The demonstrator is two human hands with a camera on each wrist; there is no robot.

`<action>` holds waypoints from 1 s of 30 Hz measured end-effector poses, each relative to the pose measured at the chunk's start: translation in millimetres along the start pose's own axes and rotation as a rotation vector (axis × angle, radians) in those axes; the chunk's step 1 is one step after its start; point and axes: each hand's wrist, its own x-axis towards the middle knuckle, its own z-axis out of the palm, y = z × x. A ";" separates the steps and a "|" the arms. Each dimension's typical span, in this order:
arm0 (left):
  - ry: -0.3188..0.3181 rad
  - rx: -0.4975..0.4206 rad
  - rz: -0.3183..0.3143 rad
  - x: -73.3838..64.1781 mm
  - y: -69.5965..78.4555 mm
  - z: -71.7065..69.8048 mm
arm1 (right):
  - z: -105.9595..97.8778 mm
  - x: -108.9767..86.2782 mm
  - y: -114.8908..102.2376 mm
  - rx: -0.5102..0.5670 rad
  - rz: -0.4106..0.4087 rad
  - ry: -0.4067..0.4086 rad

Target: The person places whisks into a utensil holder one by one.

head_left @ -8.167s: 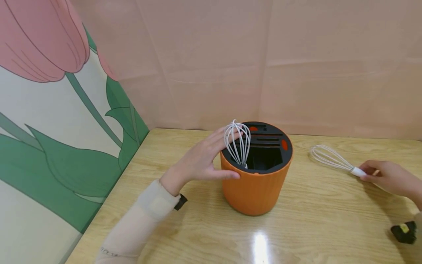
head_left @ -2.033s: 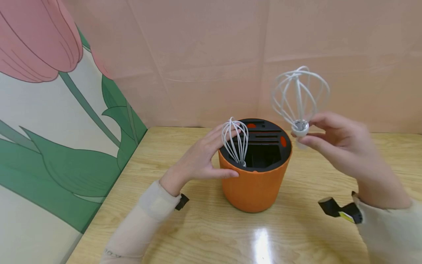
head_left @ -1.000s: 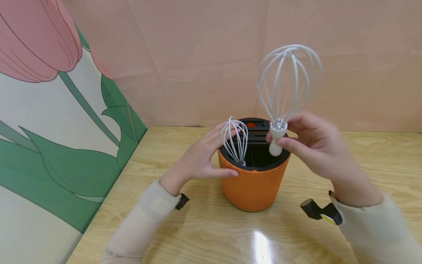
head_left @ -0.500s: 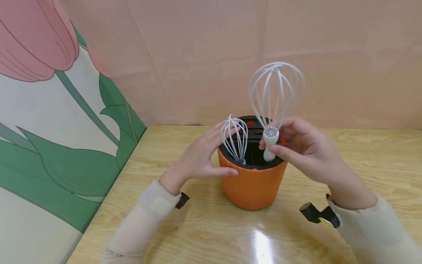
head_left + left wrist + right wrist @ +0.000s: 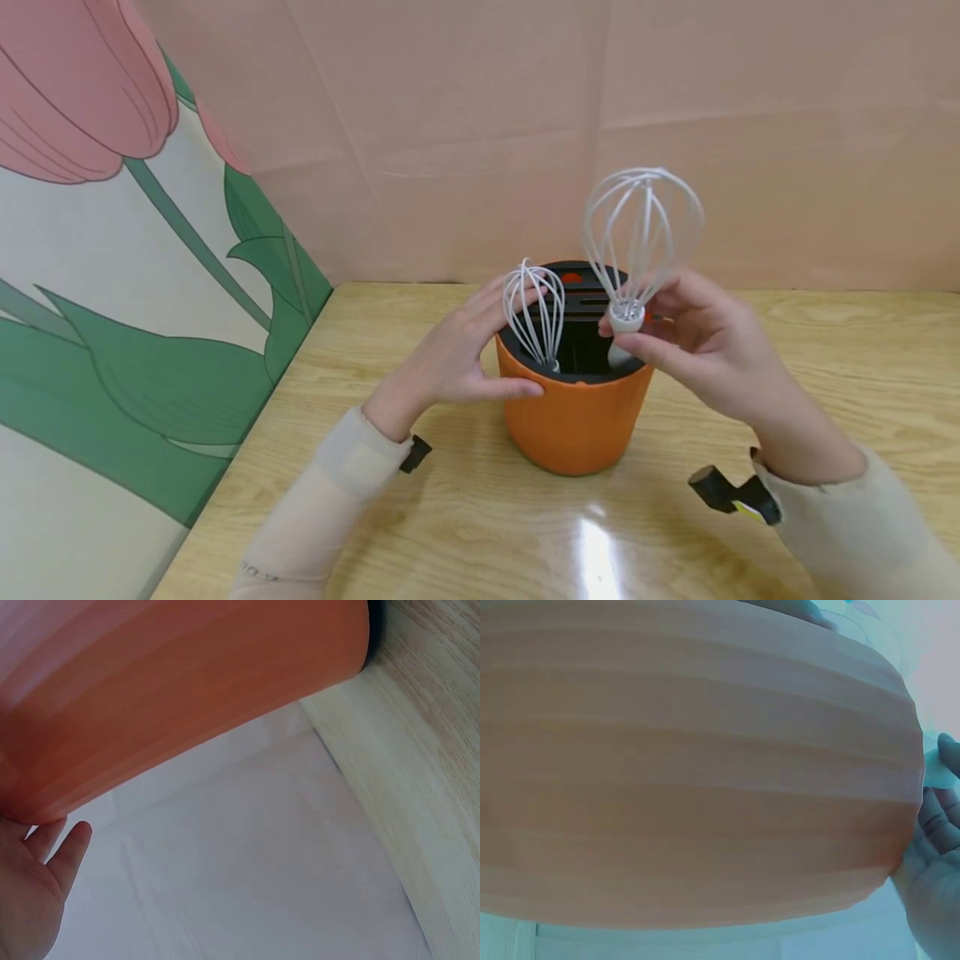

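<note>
An orange utensil holder with a black slotted top stands on the table. One white whisk leans in its left side, wires up. My left hand rests on the holder's left rim, fingers and thumb spread and fairly straight, fingers partly behind that whisk. Between thumb and fingers, my right hand pinches a second whisk upright, its handle end within the large opening at the right. In the right wrist view the holder hides most of the work; part of the whisk handle shows.
The wooden table meets a pinkish cloth backdrop just behind the holder. A tulip-patterned panel runs along the left. Narrow slots lie toward the back of the holder's top.
My right hand has lifted the second whisk off the table at the right and carried it left over the holder. Its handle has since gone lower into the opening. The left hand stayed in place.
</note>
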 end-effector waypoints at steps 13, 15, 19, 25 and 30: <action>0.001 0.018 0.007 1.9 -2.7 2.0 | -5.2 -8.8 2.3 -0.428 -0.007 0.037; 0.002 0.023 0.002 2.0 -1.6 2.1 | -5.0 -9.4 1.2 -0.513 0.023 0.022; 0.005 0.025 -0.003 2.2 -0.5 1.8 | -5.2 -8.9 -3.6 -0.647 0.094 -0.023; 0.007 0.022 -0.002 1.4 -1.0 1.6 | -6.6 -7.1 -8.1 -0.654 0.141 -0.074; -0.002 0.022 -0.005 0.6 -1.1 0.8 | -8.0 -8.0 -10.4 -0.654 0.174 -0.086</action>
